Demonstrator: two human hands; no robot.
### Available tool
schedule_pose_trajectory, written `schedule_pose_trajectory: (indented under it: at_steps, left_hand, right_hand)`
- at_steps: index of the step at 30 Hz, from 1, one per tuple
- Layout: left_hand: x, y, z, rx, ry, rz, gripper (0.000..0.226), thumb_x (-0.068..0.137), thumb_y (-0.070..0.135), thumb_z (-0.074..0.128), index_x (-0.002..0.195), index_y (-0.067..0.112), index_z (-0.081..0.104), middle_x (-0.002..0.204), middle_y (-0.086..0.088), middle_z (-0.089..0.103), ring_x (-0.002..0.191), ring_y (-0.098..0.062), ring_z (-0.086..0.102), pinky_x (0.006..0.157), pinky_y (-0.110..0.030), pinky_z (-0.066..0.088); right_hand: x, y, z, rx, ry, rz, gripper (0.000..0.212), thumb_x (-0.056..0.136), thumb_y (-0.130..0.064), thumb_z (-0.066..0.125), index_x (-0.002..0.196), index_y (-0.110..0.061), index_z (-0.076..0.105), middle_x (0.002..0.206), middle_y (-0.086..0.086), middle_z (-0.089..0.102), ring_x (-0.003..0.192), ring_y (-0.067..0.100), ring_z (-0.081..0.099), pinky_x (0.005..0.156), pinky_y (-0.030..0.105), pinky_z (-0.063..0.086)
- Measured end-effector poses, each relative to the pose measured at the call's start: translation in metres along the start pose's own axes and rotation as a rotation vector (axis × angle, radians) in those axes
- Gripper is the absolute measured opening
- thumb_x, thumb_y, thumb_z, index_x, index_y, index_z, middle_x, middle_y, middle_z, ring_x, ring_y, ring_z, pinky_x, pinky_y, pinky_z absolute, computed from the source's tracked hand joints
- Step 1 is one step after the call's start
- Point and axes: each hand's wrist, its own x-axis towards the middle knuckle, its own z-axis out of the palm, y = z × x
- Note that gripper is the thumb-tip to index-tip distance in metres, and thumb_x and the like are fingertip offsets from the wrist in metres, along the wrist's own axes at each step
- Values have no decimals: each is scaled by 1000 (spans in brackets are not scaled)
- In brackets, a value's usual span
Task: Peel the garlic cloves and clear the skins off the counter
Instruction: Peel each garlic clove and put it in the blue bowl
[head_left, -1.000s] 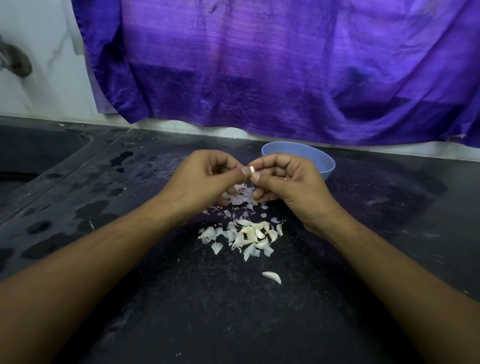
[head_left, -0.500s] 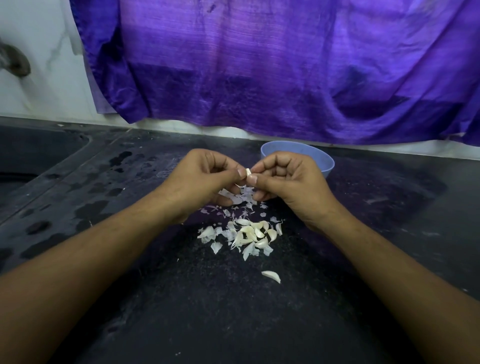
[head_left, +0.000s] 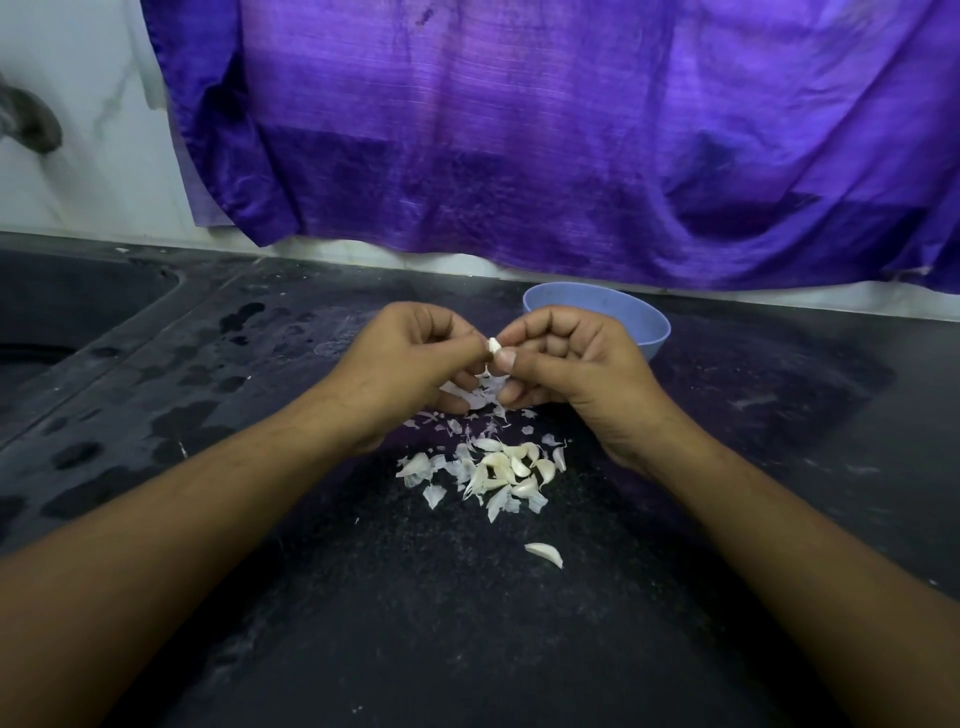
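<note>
Garlic clove (head_left: 493, 346) sits pinched between the thumbs and forefingers of the left hand (head_left: 410, 364) and right hand (head_left: 566, 364), both curled tightly on it above the black counter (head_left: 415, 623). It shows more white than 1 second ago, so peeling seems to be progressing. Heaped skins and cloves (head_left: 498, 473) lie below, 1 stray clove (head_left: 545, 554) nearer, blue bowl (head_left: 649, 325) behind.

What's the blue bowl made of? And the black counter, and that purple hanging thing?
The blue bowl looks like plastic: even matte colour, thin rim, though I can't be sure. The black counter looks like stone, maybe granite: dark, fine pale speckles, faint gloss. The purple thing is cloth, silky-looking: it sags in folds, with fine woven lines and soft sheen.
</note>
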Motion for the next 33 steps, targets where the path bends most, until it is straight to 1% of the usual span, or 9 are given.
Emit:
schedule_pose_trajectory:
  at_steps: [3,8,11,14,16,20,25,30,33]
  left_hand:
    - [0,0,0,-26,-12,-13,14,94,13,69,90,-1,72,76,-1,69,71,-8,66,62,-28,61]
    - [0,1,-1,-61,-15,-19,12,96,11,66,90,3,73,73,2,71,71,-9,66,60,-27,60]
    - [-1,1,0,-74,-7,-12,15,97,13,66,94,1,74,80,-4,73,73,-12,67,59,-27,59]
    - [-1,0,0,-74,-21,-1,24,97,23,69,98,0,74,85,-3,76,74,-12,67,60,-27,60]
    - [0,-2,-1,-71,-25,1,28,93,27,74,97,-1,74,87,-3,76,74,-11,67,61,-28,61]
    - [0,-2,-2,-103,-31,-14,16,91,22,76,87,7,73,80,-1,74,73,-11,66,59,-25,60]
    - [0,-3,-3,-139,-47,-25,16,88,22,78,84,8,72,82,-7,71,73,-11,68,58,-23,58]
    - [1,-2,-5,-143,-60,3,25,88,22,76,96,-1,73,89,-9,75,77,-13,67,63,-26,60]
    - [2,-3,-6,-98,-68,31,22,91,21,75,97,0,72,89,-11,73,78,-14,66,63,-28,60]
  right_hand:
    - [0,-1,-1,82,-28,49,18,90,-1,71,108,-2,69,87,16,73,66,18,71,68,33,63]
    - [-1,0,-1,107,-49,88,19,98,-3,62,116,-5,68,90,10,73,71,20,72,72,37,64]
    - [-1,0,-2,112,-28,103,19,99,-4,61,117,-4,69,91,11,71,72,21,72,71,36,63]
    - [-1,1,-2,87,-32,102,20,99,-6,62,118,-2,69,92,11,72,72,20,71,73,37,64]
    - [-1,1,-2,70,-46,96,21,97,-6,64,117,-2,69,92,11,73,72,20,71,75,39,64]
    - [-1,0,-1,62,-56,86,22,94,-5,68,115,1,68,88,13,72,72,20,71,76,42,63]
    - [-1,0,-1,25,-44,56,17,88,-2,74,104,-4,73,80,13,73,68,19,72,71,35,64]
    - [0,-1,-5,39,-38,80,17,95,-5,68,111,-2,72,90,13,77,68,18,74,68,30,63]
    - [1,-1,-5,43,-44,92,18,98,-7,64,114,-1,70,92,12,77,68,18,74,67,30,63]
